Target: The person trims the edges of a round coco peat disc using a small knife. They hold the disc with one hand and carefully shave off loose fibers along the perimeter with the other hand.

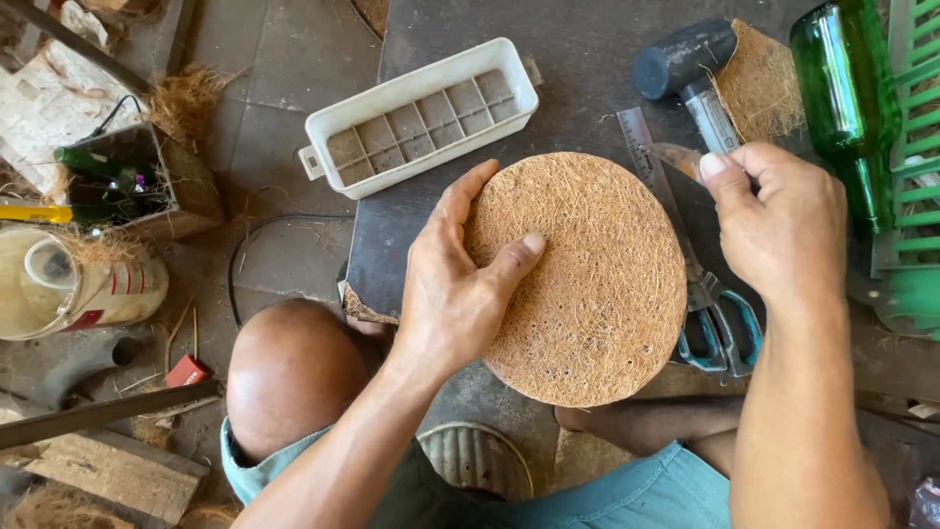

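1. A round disc of brown coconut fibre (587,284) is held by the left hand (460,294) at its left edge, with the thumb laid flat on the upper face and the fingers curled behind the rim; the disc is tilted over the near edge of the dark bench (548,59).
2. The right hand (783,230) is closed just right of the disc, gripping a slim tool whose pale tip (676,157) sticks out toward the disc's upper right rim (what kind of tool it is cannot be told).
3. Scissors with teal handles (720,328) lie on the bench just right of the disc, partly under the right hand.
4. A metal ruler (638,142) lies beyond the disc's upper right edge.
5. A white plastic tray with a gridded bottom (421,118) rests beyond the disc, to its upper left.
6. A dark-headed mallet (685,59) and a second piece of fibre mat (759,88) are found far right of the disc, near a green glass bottle (847,88).
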